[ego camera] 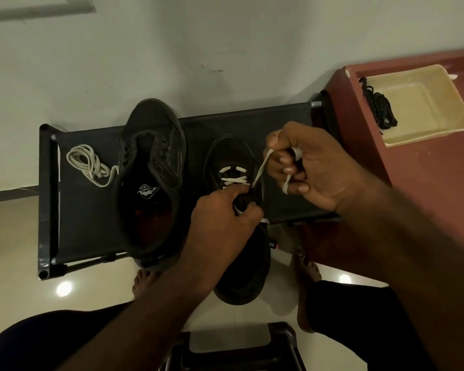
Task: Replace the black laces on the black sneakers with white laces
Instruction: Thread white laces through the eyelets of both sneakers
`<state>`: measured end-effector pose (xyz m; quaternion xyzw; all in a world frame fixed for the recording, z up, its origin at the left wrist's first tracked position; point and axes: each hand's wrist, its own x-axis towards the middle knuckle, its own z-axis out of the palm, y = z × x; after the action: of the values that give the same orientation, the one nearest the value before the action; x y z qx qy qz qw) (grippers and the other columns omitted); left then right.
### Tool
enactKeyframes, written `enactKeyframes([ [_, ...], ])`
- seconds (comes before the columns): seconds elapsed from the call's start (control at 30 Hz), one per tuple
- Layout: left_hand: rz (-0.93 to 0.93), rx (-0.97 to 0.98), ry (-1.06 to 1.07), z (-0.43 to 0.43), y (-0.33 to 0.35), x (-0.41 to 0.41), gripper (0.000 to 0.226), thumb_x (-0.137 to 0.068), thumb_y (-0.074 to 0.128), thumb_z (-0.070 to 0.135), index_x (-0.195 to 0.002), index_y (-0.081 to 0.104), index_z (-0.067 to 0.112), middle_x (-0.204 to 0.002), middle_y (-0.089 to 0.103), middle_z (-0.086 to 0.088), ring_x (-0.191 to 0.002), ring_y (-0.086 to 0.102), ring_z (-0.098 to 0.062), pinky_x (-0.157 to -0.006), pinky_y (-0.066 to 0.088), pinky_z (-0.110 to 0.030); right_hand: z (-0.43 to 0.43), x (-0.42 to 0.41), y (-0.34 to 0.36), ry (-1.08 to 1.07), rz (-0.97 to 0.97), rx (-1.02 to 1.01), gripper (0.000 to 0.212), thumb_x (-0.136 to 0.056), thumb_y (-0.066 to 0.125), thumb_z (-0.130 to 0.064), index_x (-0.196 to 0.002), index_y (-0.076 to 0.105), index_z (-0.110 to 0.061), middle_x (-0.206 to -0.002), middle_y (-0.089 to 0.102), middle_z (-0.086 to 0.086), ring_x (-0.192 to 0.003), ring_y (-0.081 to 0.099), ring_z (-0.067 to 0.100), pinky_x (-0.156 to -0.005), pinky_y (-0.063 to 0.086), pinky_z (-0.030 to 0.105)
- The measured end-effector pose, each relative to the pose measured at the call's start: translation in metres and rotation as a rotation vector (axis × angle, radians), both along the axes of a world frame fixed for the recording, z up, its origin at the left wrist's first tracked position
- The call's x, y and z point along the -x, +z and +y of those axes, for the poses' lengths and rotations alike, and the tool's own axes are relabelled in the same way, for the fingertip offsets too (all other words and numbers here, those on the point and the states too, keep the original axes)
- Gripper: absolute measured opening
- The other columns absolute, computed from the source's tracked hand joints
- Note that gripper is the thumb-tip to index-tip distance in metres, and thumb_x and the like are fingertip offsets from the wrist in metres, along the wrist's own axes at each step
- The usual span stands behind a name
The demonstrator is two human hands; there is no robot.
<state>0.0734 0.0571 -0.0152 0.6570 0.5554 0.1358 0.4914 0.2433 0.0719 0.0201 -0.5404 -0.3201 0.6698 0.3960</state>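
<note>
The right hand [316,167], raised just right of the half-laced sneaker [231,148], was curled round the white lace [260,170], which looped over its fingers and ran taut down to the eyelets. The left hand [223,218] pinched at the sneaker's throat, seemingly on the lace's other end, though its fingers hid that. The sneaker stood on a black fabric rack [86,215]. Right of the sneaker, a maroon desk [426,183] carried a cream tray [426,136] holding the black laces [381,108]. To its left lay the unlaced sneaker [150,183], then a coiled spare lace [87,164].
</note>
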Motion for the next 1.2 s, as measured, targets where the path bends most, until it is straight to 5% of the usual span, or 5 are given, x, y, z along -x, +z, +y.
enactKeyframes([
  [0.23,0.02,0.022,-0.008,0.0,0.004,-0.001,0.028,-0.091,0.062,0.025,-0.118,0.067,0.027,-0.075,0.067,0.009,-0.066,0.063,-0.004,-0.063,0.052,-0.018,-0.003,-0.001,0.003,0.0,0.042,-0.045,0.038,-0.085,0.045,-0.022,-0.048,0.038,-0.019,-0.051,0.028,0.0,-0.042,0.019,0.011,-0.036,0.021,0.019],
  [0.53,0.014,0.109,0.062,0.008,0.023,0.017,0.023,-0.096,0.061,0.023,-0.118,0.065,0.029,-0.082,0.064,0.009,-0.075,0.062,-0.002,-0.069,0.046,-0.013,-0.013,-0.032,-0.019,0.628,-0.993,0.197,0.023,-0.091,0.065,-0.024,-0.079,0.07,-0.005,-0.079,0.07,0.01,-0.069,0.062,0.018,-0.068,0.051,0.034],
  [0.77,0.225,-0.155,0.045,0.023,0.047,0.036,0.026,-0.1,0.052,0.016,-0.121,0.064,0.025,-0.108,0.063,0.012,-0.086,0.059,0.001,-0.068,0.041,-0.003,-0.005,-0.002,-0.023,0.441,-0.915,-0.037,0.03,-0.094,0.062,-0.047,-0.092,0.071,-0.018,-0.088,0.067,-0.007,-0.082,0.062,0.003,-0.07,0.048,0.021],
  [0.93,0.688,-0.384,-0.136,0.042,0.055,0.052,0.025,-0.094,0.057,0.012,-0.117,0.067,0.014,-0.116,0.058,-0.012,-0.103,0.057,-0.029,-0.086,0.049,-0.04,-0.008,-0.001,-0.025,0.48,-0.862,-0.036,0.019,-0.091,0.069,-0.039,-0.083,0.071,-0.021,-0.082,0.068,-0.01,-0.076,0.062,-0.004,-0.068,0.045,0.021],
  [1.2,0.469,-0.278,-0.351,0.023,0.039,0.0,0.056,-0.094,0.056,0.007,-0.147,0.04,0.014,-0.144,0.047,-0.007,-0.132,0.043,-0.02,-0.11,0.031,-0.028,-0.007,0.009,-0.03,0.316,-0.727,0.052,0.012,-0.1,0.058,-0.019,-0.092,0.066,-0.017,-0.08,0.071,0.001,-0.065,0.069,0.007,-0.061,0.053,0.026],
])
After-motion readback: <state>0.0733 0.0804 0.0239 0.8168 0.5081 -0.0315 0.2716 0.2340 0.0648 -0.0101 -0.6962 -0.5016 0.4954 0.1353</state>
